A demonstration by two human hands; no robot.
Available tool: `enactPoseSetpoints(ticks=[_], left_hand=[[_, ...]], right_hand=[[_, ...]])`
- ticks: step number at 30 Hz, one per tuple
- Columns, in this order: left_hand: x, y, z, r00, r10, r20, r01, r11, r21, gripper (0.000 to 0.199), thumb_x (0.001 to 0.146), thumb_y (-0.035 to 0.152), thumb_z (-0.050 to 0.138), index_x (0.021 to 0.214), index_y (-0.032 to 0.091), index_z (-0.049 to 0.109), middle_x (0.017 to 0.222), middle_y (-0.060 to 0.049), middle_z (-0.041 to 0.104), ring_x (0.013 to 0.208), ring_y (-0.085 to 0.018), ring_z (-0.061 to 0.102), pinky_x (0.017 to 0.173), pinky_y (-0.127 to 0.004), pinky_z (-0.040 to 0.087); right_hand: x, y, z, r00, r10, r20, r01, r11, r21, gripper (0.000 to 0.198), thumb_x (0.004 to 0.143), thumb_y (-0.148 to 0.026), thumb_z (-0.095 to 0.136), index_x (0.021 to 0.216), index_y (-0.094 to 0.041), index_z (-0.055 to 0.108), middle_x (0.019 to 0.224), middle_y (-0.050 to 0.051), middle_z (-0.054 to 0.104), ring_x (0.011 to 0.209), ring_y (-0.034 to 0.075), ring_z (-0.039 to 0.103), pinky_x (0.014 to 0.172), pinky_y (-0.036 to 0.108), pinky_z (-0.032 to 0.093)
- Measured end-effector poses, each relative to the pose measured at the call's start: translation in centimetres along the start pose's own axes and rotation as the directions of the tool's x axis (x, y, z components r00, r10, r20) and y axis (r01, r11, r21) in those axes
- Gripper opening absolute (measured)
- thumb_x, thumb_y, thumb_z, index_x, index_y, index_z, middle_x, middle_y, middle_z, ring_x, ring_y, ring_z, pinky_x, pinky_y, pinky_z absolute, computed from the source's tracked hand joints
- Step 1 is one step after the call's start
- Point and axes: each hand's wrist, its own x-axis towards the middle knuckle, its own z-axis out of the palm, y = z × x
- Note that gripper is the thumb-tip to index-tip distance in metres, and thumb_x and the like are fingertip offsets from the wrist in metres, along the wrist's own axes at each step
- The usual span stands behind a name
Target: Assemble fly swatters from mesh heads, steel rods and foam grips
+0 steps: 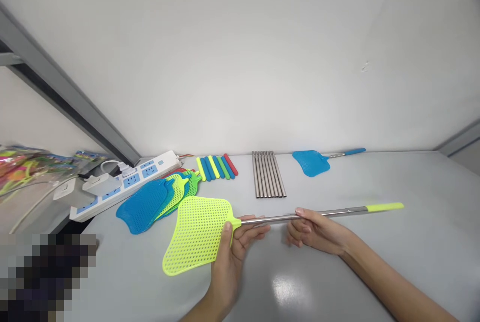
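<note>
A yellow fly swatter (198, 232) with a metal telescopic rod is held across the front of the table, its yellow grip pointing right. My left hand (234, 257) grips it at the neck, thumb on the perforated head and fingers under the rod. My right hand (318, 232) pinches the extended rod around its middle, thumb on top and fingers curled. Behind the hands lies a row of metal tubes (268, 174). Left of the tubes are several coloured handle grips (217, 168), and a stack of blue, yellow and green swatter heads (146, 204) lies nearer the left side.
A blue fly swatter (311, 162) with a short rod lies at the back right, by the wall (262, 62). A white power strip (131, 182) with plugged-in adapters and cables runs along the left edge. Plastic-bagged colourful items (33, 167) sit beyond it.
</note>
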Motion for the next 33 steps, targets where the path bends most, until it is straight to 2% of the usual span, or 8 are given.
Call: enactPoseSetpoints(ticks=[8,16,25,33], left_hand=[[0.1,-0.1,0.0,1.0,0.002,0.007,-0.001,0.999,-0.046,0.039,0.085,0.034,0.026,0.092,0.009,0.055,0.085,-0.014,0.065,0.088,-0.027,0.058,0.085,-0.042,0.033],[-0.1,0.2,0.3,1.0,0.007,0.026,-0.007,0.999,-0.031,0.039,0.085,0.034,0.024,0.092,0.011,0.054,0.088,-0.013,0.065,0.085,-0.027,0.058,0.08,-0.041,0.035],[-0.9,0.4,0.8,1.0,0.015,0.021,-0.017,0.998,0.061,0.042,0.085,0.036,0.021,0.094,0.012,0.053,0.092,-0.013,0.064,0.072,-0.024,0.061,0.074,-0.039,0.037],[-1.0,0.3,0.6,0.995,0.025,0.094,-0.032,0.997,0.071,0.038,0.086,0.035,0.02,0.098,0.015,0.049,0.096,-0.013,0.063,0.06,-0.025,0.061,0.062,-0.04,0.041]], right_hand=[[-0.1,-0.3,0.7,1.0,0.014,0.016,-0.013,1.0,-0.015,0.044,0.086,-0.035,0.025,0.051,-0.015,0.043,0.054,-0.001,0.037,0.057,0.013,0.045,0.079,0.038,0.03],[-0.1,0.0,0.8,0.998,0.042,0.044,-0.044,0.998,0.045,0.045,0.084,-0.041,0.027,0.052,-0.015,0.044,0.056,-0.001,0.041,0.06,0.014,0.049,0.086,0.049,0.026],[-0.1,0.4,1.3,0.999,0.028,0.039,-0.03,0.999,0.044,0.05,0.084,-0.041,0.021,0.05,-0.014,0.048,0.055,0.001,0.042,0.058,0.017,0.051,0.082,0.052,0.029],[0.0,0.8,2.0,0.999,0.044,0.022,-0.045,0.998,0.042,0.053,0.083,-0.042,0.019,0.051,-0.013,0.051,0.054,0.002,0.043,0.059,0.018,0.052,0.076,0.047,0.033]])
